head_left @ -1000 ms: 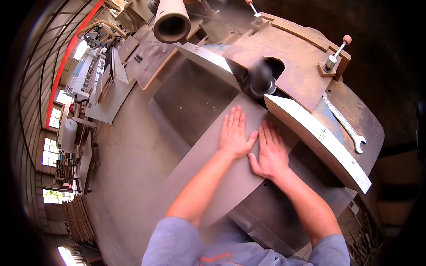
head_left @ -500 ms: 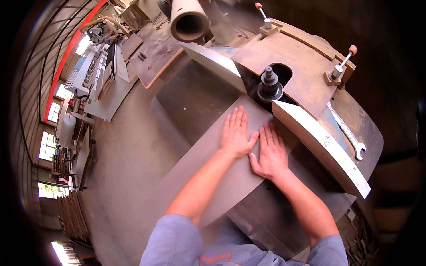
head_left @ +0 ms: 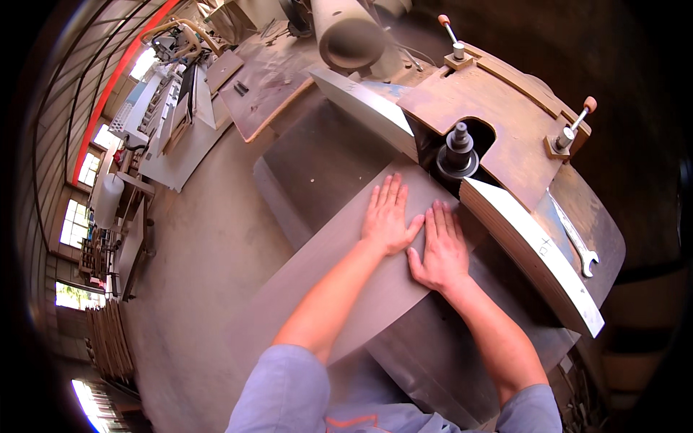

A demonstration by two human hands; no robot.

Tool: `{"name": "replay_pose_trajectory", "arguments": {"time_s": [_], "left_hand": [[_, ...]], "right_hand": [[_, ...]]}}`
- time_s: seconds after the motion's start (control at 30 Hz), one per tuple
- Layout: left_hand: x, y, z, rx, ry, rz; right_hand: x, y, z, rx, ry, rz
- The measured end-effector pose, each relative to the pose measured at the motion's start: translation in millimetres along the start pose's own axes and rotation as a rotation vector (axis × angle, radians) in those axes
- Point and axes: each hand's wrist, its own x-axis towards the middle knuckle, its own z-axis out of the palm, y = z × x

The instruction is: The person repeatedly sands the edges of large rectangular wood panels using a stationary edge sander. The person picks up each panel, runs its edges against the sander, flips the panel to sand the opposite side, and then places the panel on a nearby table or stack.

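Board (head_left: 386, 292): 1, lying beneath my hands, far end facing the spindle (head_left: 458, 153) at 1 o'clock. Left hand (head_left: 388, 220), right hand (head_left: 440, 252): pressing flat, fingers extended, gripping nothing. Edgework done or left: not showing; I cannot tell.

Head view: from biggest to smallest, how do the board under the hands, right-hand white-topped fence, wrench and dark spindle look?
1. Board
2. White-topped fence
3. Wrench and dark spindle: too close to rank; the wrench looks longer, the spindle thicker.
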Motion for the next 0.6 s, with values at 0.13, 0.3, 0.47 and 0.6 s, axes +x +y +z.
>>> {"name": "replay_pose_trajectory", "arguments": {"time_s": [0.13, 0.3, 0.47, 0.6], "left_hand": [[4.0, -11.3, 6.0, -0.028, 0.094, 0.036], [11.1, -24.3, 5.8, -0.038, 0.114, 0.044], [19.2, -38.8, 6.7, -0.008, 0.124, 0.051], [24.2, -48.5, 5.5, -0.018, 0.113, 0.039]], "right_hand": [[9.2, -3.2, 4.5, 0.002, -0.012, 0.009], [20.2, -7.9, 12.1, -0.021, 0.007, 0.004], [32.9, -10.8, 21.2, -0.031, 0.031, -0.013], [42.6, -14.6, 25.0, -0.028, 0.024, -0.014]]}}
